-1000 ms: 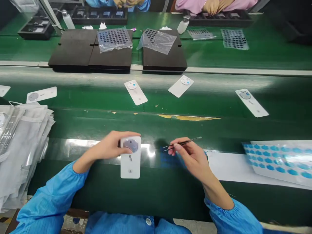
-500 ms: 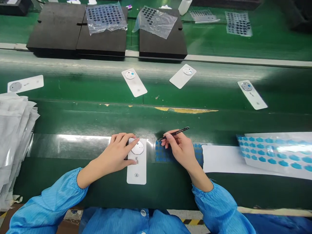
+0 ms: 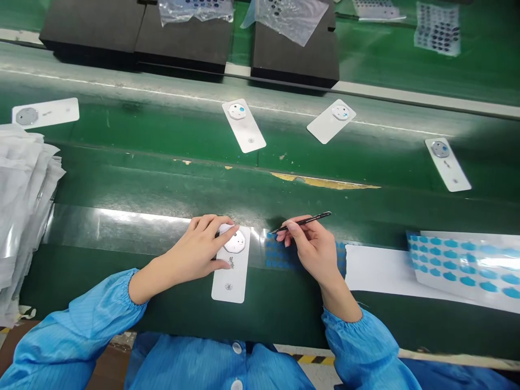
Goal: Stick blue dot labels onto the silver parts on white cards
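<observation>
My left hand lies over the upper left part of a white phone back cover, its fingers and thumb gripping it against the bench. The cover has a round camera ring near its top and small dark print below. In my right hand is a pair of slim black tweezers, gripped between thumb and fingers. The pointed end reaches the upper left corner of a sheet of small blue stickers. My right hand hides part of that sheet.
Several more white back covers lie across the green belt. A stack of white bags is on the left. White paper and a blue sticker sheet lie on the right. Black foam blocks stand behind, with plastic bags on top.
The view has shifted, so the far things sit higher in the picture. Both hands keep the same hold, and the tweezers stay at the sticker sheet's corner.
</observation>
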`<state>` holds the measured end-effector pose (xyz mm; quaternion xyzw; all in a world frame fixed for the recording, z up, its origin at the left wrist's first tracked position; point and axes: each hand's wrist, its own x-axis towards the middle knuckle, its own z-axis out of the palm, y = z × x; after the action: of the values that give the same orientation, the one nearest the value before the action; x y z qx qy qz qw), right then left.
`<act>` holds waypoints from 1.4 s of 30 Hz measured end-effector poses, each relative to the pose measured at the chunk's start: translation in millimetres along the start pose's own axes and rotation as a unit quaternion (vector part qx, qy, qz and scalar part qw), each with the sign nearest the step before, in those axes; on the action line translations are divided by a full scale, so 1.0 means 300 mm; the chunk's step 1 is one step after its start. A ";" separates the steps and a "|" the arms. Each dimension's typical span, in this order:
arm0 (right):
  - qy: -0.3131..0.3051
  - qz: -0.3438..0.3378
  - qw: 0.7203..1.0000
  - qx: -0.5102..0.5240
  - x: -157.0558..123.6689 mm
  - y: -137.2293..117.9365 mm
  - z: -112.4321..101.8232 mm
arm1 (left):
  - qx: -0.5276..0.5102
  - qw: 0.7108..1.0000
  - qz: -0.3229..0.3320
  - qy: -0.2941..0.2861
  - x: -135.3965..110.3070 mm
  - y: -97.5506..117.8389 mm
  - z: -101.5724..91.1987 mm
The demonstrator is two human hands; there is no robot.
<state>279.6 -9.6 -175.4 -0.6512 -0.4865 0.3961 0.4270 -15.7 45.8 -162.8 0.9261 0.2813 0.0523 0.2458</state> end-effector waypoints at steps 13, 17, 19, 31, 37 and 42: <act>-0.035 0.051 0.993 0.101 -0.030 -0.103 0.119 | 0.004 1.000 0.002 0.004 0.001 0.002 0.000; -0.074 0.098 0.987 0.099 -0.020 -0.115 0.170 | -0.004 1.000 0.000 0.007 0.003 0.001 0.000; -0.074 0.106 0.987 0.094 -0.016 -0.111 0.175 | -0.007 1.000 -0.002 0.003 0.004 0.003 -0.001; -0.048 0.090 0.990 0.096 -0.023 -0.105 0.182 | 0.005 1.000 0.006 0.003 0.007 0.004 0.000; -0.023 0.080 0.991 0.103 -0.035 -0.111 0.186 | 0.014 1.000 -0.005 0.008 0.004 0.018 0.003; -0.023 0.080 0.992 0.093 -0.039 -0.107 0.187 | 0.012 1.000 -0.009 0.017 0.001 0.024 0.011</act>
<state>215.3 -6.3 -161.9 -0.6360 -0.4037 0.4877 0.4412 -11.2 39.4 -162.2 0.9257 0.2939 0.0625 0.2298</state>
